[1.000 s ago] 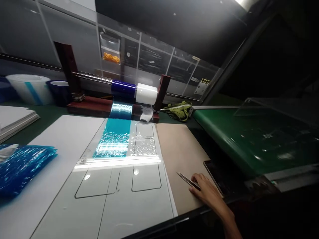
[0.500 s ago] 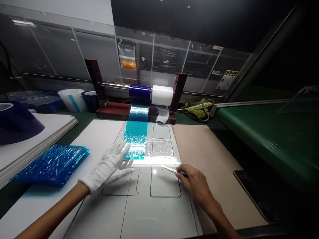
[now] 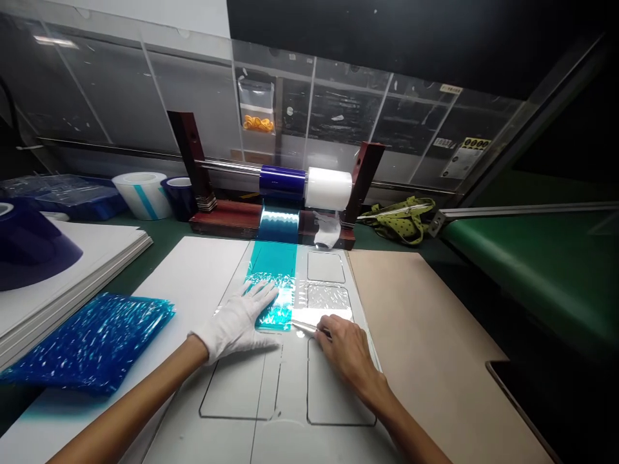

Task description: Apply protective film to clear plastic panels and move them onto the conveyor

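My left hand (image 3: 238,321), in a white glove, lies flat with fingers spread on the blue film strip (image 3: 273,283) that runs from the blue roll (image 3: 282,181) down onto the white template board (image 3: 271,393). My bare right hand (image 3: 344,348) is closed on metal tweezers (image 3: 305,327). Their tip points left at the lower edge of the blue film, just right of my left fingers. A white roll (image 3: 329,188) sits beside the blue one on the dispenser rod, and crinkled clear film (image 3: 329,298) lies under it.
A stack of blue film sheets (image 3: 87,345) lies at the left. Tape rolls (image 3: 142,193) stand at the back left and a large dark blue roll (image 3: 29,241) sits on white boards. A tan board (image 3: 425,335) lies right, a green conveyor (image 3: 532,270) beyond it.
My left hand came into view and settled flat on the blue film. My right hand carried the tweezers from the tan board left to the film's lower edge. The camera turned left.
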The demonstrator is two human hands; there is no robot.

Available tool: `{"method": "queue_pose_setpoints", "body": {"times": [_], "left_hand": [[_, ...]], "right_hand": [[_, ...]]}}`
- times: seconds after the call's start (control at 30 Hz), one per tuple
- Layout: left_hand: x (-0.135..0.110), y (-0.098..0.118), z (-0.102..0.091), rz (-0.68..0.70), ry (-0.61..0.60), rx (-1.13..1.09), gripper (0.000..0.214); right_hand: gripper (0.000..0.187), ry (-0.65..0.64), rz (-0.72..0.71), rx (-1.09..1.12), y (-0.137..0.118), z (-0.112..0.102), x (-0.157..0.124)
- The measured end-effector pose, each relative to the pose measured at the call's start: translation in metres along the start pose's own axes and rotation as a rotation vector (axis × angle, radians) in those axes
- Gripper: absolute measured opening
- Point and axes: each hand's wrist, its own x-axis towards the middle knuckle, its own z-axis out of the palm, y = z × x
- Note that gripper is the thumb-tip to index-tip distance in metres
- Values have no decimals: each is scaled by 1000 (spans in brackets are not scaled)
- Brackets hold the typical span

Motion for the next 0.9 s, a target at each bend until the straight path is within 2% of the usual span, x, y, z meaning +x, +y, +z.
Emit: {"method": "queue_pose_setpoints", "body": {"times": [0.13,0.3,0.37,0.43,0.47,0.53,0.63,0.7,0.73,0.8,0.9], "left_hand": [[-1,-4,7,9,25,-13,106],[3,-3,7,28,116,9,99],[8,-2,5,36,157,32,83],[13,0,3,46,188,69,49],[14,1,2,50,201,93,40],[11,6,0,47,227,142,44],[-15,20,0,20,291,195,56],[-45,31,3,32,362,213,66],[-61,36,7,56,434,226,72],[-93,40,19,91,483,242,80],[-128,34,50,150,513,241,81]], "right_hand": [[16,-35,-12,127,3,-1,5],[22,-72,-24,278,11,-3,11],[23,-74,-25,303,11,-4,14],[22,-69,-23,303,10,-6,14],[22,-63,-19,293,10,-7,13],[21,-35,0,258,14,-11,7],[25,54,73,192,39,-17,-14],[30,146,172,123,70,-20,-35],[32,190,232,77,87,-21,-47],[34,258,328,-10,122,-20,-72],[36,318,359,-69,163,-15,-104]]}}
